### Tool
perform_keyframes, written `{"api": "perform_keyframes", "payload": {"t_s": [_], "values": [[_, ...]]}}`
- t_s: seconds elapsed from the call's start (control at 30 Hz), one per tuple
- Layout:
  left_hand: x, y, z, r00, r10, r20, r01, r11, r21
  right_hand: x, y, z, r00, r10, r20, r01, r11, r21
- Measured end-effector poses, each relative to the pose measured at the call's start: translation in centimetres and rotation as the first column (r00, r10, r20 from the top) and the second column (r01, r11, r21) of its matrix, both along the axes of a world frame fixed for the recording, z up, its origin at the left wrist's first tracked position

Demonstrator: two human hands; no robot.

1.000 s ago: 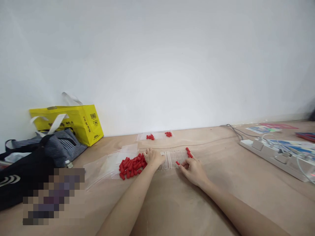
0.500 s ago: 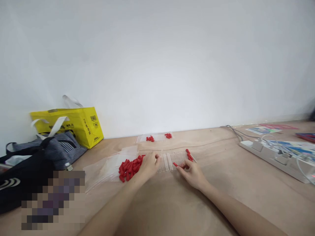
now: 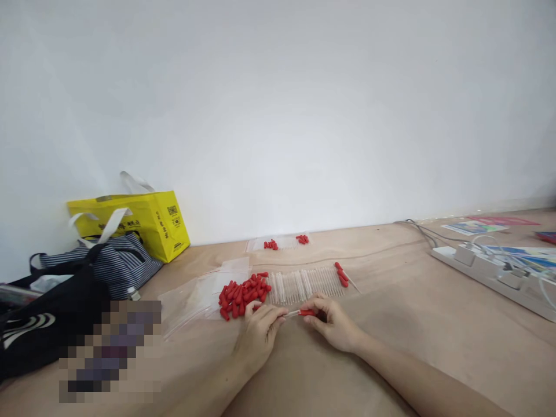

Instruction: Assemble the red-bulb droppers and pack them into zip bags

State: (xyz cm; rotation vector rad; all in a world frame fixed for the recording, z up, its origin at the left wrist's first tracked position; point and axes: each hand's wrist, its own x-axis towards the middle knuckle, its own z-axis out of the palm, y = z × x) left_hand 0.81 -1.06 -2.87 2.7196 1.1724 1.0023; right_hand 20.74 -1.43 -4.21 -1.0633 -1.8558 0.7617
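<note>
Between my hands, in front of the row, a thin clear glass tube [image 3: 293, 313] meets a red rubber bulb [image 3: 306, 313]. My left hand [image 3: 261, 330] pinches the tube, and my right hand [image 3: 333, 322] is closed on the bulb. How far the tube sits inside the bulb I cannot tell. Behind them lies a row of clear glass tubes [image 3: 299, 285], side by side. A few droppers with red bulbs [image 3: 341, 274] lie at the row's right end. Left of the row is a heap of loose red bulbs [image 3: 243, 294], partly behind my left hand.
Clear plastic bags [image 3: 195, 295] lie left of the heap. Near the wall rests a bag of red-bulbed droppers [image 3: 284, 242]. A yellow bag [image 3: 169, 226], a striped bag [image 3: 125, 263] and a black bag [image 3: 52, 324] stand left. A white power strip [image 3: 486, 278] with cables is right.
My left hand has left the tubes and come nearer me with one tube in its fingers. My right hand has brought the red bulb left and down to the tube's end.
</note>
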Motion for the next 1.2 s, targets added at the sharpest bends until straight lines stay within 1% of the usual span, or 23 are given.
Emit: {"api": "perform_keyframes", "payload": {"t_s": [0.1,0.2,0.3,0.43,0.6,0.73,0.83,0.93,1.07,1.2], "values": [[-0.1,0.0,0.0,1.0,-0.006,0.006,0.006,1.0,-0.002,0.0,0.1,-0.2,1.0,-0.002,-0.01,0.002,1.0,-0.01],[-0.2,0.0,-0.1,1.0,-0.011,0.019,0.011,1.0,-0.01,0.1,0.3,-0.4,0.998,0.009,-0.056,-0.012,0.998,-0.054],[-0.2,0.1,-0.2,1.0,-0.019,0.021,0.02,1.0,-0.015,0.0,0.4,-0.6,0.994,0.03,-0.109,-0.042,0.993,-0.107],[-0.3,0.2,-0.3,0.999,-0.04,0.015,0.04,0.999,0.013,-0.1,0.4,-0.9,0.983,0.066,-0.17,-0.092,0.985,-0.149],[-0.2,0.2,-0.3,0.995,-0.097,0.001,0.097,0.993,0.067,-0.3,0.5,-1.0,0.974,0.092,-0.205,-0.126,0.979,-0.158],[0.0,0.2,-0.4,0.994,-0.108,0.009,0.107,0.99,0.097,-0.6,0.4,-0.9,0.974,0.072,-0.213,-0.103,0.985,-0.139],[0.2,0.0,-0.4,0.995,-0.1,0.025,0.097,0.989,0.108,-0.6,0.2,-0.6,0.984,0.046,-0.172,-0.06,0.995,-0.08],[0.3,-0.3,-0.5,0.994,-0.103,0.022,0.101,0.989,0.105,-0.5,-0.2,-0.1,0.997,0.028,-0.073,-0.027,1.0,0.014],[0.4,-0.7,-0.4,0.994,-0.106,-0.002,0.106,0.992,0.071,-0.3,-0.7,0.3,0.998,0.048,0.043,-0.051,0.996,0.071],[0.5,-0.9,-0.3,0.995,-0.102,0.005,0.102,0.993,0.067,-0.3,-0.7,0.3,0.994,0.072,0.078,-0.08,0.992,0.1]]}}
